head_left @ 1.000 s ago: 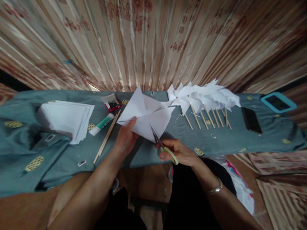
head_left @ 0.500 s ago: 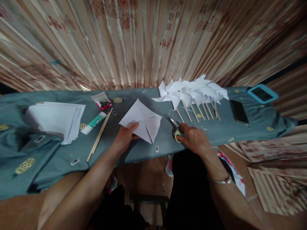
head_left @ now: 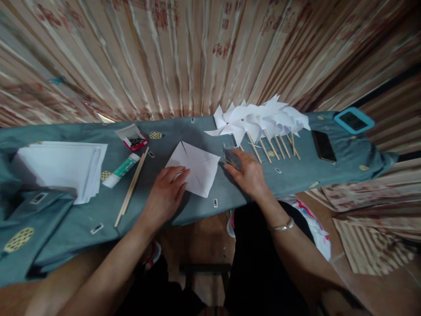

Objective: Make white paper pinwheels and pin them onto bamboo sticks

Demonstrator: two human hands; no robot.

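Observation:
A square sheet of white paper (head_left: 199, 169) with slits cut in from its corners lies on the cloth-covered table. My left hand (head_left: 167, 188) rests on its left edge, fingers extended over the sheet and not gripping it. To the right, my right hand (head_left: 248, 173) reaches low over the cloth with thumb and forefinger apart. A blurred grey shape, seemingly the scissors (head_left: 230, 158), lies between those fingers; the handles are hidden. Just beyond are overlapping white paper pinwheels (head_left: 259, 117) on wooden sticks.
Left of the paper are wooden sticks (head_left: 133, 186), a glue stick (head_left: 121, 170), a small open red-and-white box (head_left: 133, 139) of dark pieces and a stack of white paper (head_left: 62, 169). A phone (head_left: 324, 145) and a blue-framed device (head_left: 354, 120) lie right. A curtain (head_left: 184, 57) hangs behind.
The paper has turned and now lies flat; my left hand has gone from pinching it to resting on it. My right hand has moved left and forward, loosening from the scissors' handles.

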